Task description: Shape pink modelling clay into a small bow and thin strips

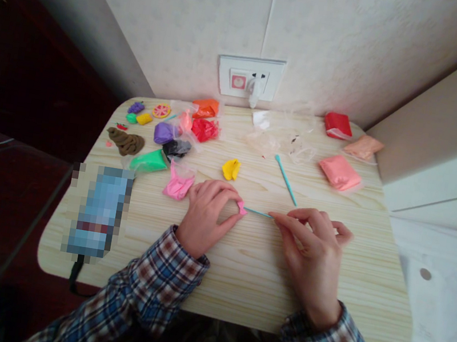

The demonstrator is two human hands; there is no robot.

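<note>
Between the thumb and fingers of my left hand [208,214] is a small piece of pink clay [241,208]. My right hand [313,254] pinches one end of a thin blue modelling tool [259,213], whose other end meets the pink clay. A pink clay packet [179,180] lies just left of my left hand. Beyond the hands sits a yellow clay piece [231,169], shaped like a small cup or flower. A second turquoise modelling tool [286,180] lies slantwise on the table, past my right hand.
Bags of coloured clay, including a green one [150,160], cluster at the back left beside brown coiled clay [126,142] and small fruit shapes. Clear wrappers [285,142] lie at the back. Packets, one salmon pink [340,172], sit at right. A pixelated object [100,211] is at left.
</note>
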